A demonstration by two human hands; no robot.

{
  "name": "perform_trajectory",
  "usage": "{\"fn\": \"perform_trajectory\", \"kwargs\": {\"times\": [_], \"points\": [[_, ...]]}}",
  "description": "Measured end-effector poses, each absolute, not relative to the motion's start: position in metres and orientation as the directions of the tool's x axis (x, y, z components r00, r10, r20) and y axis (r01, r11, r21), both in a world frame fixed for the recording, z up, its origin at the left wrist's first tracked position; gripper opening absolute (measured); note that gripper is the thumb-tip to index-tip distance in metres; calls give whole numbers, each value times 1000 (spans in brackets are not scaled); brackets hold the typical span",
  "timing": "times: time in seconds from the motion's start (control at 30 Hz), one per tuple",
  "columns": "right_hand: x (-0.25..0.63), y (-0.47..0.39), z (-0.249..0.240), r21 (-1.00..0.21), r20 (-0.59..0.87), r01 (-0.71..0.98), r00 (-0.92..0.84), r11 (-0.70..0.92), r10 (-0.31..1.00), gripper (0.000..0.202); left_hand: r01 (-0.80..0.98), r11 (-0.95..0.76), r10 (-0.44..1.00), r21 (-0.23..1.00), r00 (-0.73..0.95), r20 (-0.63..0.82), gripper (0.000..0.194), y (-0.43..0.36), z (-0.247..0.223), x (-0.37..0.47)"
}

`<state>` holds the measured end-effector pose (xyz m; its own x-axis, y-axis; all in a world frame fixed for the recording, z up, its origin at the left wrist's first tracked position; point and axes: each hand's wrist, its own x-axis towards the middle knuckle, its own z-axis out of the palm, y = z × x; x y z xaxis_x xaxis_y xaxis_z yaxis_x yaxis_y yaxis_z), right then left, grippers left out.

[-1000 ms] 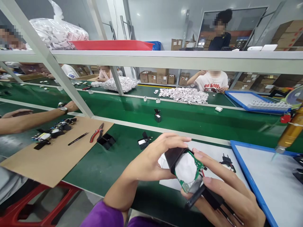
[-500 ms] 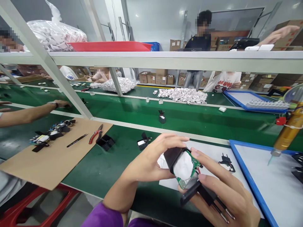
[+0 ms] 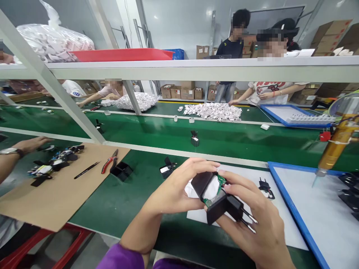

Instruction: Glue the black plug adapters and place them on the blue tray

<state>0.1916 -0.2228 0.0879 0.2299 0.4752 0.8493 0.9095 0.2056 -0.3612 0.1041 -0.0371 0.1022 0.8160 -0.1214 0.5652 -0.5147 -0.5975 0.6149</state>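
Observation:
My left hand [image 3: 175,188] grips a black plastic adapter housing [image 3: 201,183], tilted in front of me. With fingers and thumb closed, my right hand [image 3: 254,207] holds the adapter's black plug end [image 3: 224,207], whose two metal pins point down to the right. Between the two black parts shows a green circuit board [image 3: 220,182] with a white pad [image 3: 211,188] on it. The board sits partly inside the housing. A sheet of white paper [image 3: 291,228] lies beneath my hands, with another plug piece [image 3: 265,188] on it.
Left lie black housings [image 3: 121,171], red-handled pliers [image 3: 109,162], tweezers [image 3: 86,170] and several board assemblies on cardboard [image 3: 56,203]. A blue-rimmed tray [image 3: 294,213] and an amber dispenser syringe [image 3: 333,144] stand right. Beyond runs a green conveyor [image 3: 157,130]; co-workers sit across.
My right hand has moved the plug end up and left, closer to the housing. More of the board is now covered. A co-worker's hand at left has drawn back leftward.

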Motion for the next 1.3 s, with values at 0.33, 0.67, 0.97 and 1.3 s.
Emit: {"fn": "perform_trajectory", "kwargs": {"times": [0.33, 0.67, 0.97, 1.3], "points": [[216, -190, 78, -791, 587, 516, 491, 329, 643, 52, -396, -762, 95, 512, 714, 694, 57, -44, 94, 119], [229, -172, 64, -846, 530, 289, 553, 449, 643, 43, -439, -768, 91, 467, 647, 757, 54, -43, 85, 131], [255, -150, 45, -900, 435, 329, 644, 286, 629, 42, -266, -263, 186, 927, 929, 319, 38, -13, 74, 154], [261, -136, 28, -909, 401, 382, 687, 169, 606, 43, -91, -77, 251, 993, 962, 108, 40, -2, 60, 174]]}}
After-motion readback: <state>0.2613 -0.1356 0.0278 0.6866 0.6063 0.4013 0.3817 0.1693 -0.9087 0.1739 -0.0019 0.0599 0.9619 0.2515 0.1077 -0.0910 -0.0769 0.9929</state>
